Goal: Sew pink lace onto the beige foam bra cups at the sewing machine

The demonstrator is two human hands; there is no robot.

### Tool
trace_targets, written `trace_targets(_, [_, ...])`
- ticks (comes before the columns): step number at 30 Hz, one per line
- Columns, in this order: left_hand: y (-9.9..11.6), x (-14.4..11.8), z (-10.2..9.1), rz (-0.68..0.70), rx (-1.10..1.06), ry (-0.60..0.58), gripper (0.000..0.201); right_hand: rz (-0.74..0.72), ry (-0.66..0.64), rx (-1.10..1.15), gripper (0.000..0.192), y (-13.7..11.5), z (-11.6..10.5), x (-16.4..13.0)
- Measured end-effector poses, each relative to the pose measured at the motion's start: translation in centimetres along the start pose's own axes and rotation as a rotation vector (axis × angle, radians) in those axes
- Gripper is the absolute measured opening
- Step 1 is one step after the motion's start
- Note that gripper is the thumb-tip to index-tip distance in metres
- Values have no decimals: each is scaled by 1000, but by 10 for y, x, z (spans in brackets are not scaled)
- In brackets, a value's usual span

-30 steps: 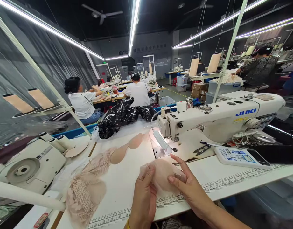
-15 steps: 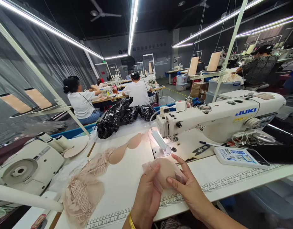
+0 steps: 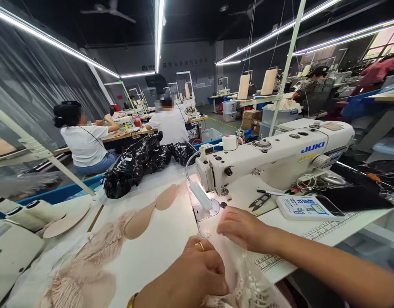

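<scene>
Fingers of the left hand (image 3: 192, 273), a gold ring on one, are curled shut on a sheer pale-pink lace fabric piece (image 3: 244, 278) at the near edge of the white worktop (image 3: 164, 239); the right hand (image 3: 243, 226) lies just beyond it, its fingers bent together and pressing the same fabric down, though whether they pinch it I cannot tell; the fabric trails off the near edge toward the person. A printed ruler strip (image 3: 312, 233) runs along that near edge to the right. At the near left corner lies a heap of pink lace pieces (image 3: 84, 273), and from it a row of beige moulded foam cups (image 3: 152, 209) leads toward the far edge. Past the right hand stands a white JUKI sewing machine (image 3: 280, 156), with a small lit lamp (image 3: 199, 194) at its needle end; black thread snips (image 3: 260, 201) and a white control panel with a screen (image 3: 307, 206) lie on the worktop just before it. Crumpled black plastic bags (image 3: 135, 160) sit at the far edge. Beyond, a person in a white shirt (image 3: 83, 143) sits at another bench, well apart.
</scene>
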State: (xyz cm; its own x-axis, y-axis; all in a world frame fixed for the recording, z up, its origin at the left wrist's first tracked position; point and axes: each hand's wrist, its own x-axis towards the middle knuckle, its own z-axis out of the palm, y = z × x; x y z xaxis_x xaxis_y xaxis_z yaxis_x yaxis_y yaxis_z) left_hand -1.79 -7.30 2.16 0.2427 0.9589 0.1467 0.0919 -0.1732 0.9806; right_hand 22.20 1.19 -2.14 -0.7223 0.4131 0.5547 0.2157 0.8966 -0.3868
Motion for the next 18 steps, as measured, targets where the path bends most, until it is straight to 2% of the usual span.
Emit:
trace_targets(2, [0,17,-3,77,225,-233,21,-171,-113,-229,27,24,1,12])
trace_targets(4, [6,35,-4,172,561,-499,25,-197,-181,-317,29,41,4,20])
trace_targets(5, [10,43,-5,197,697,-587,27,-180,-191,-319,29,46,5,22])
trace_targets(7, [19,55,-5,184,835,-652,26,-129,-177,-283,30,49,4,22])
trace_targets(10, [24,60,-2,134,892,-638,23,-51,-149,-134,31,44,-3,18])
trace_targets(12, [20,59,2,111,896,-596,22,-14,-168,-92,30,40,-7,16])
trace_targets(18, [-19,52,23,111,855,-358,19,64,-197,-198,28,44,-7,15])
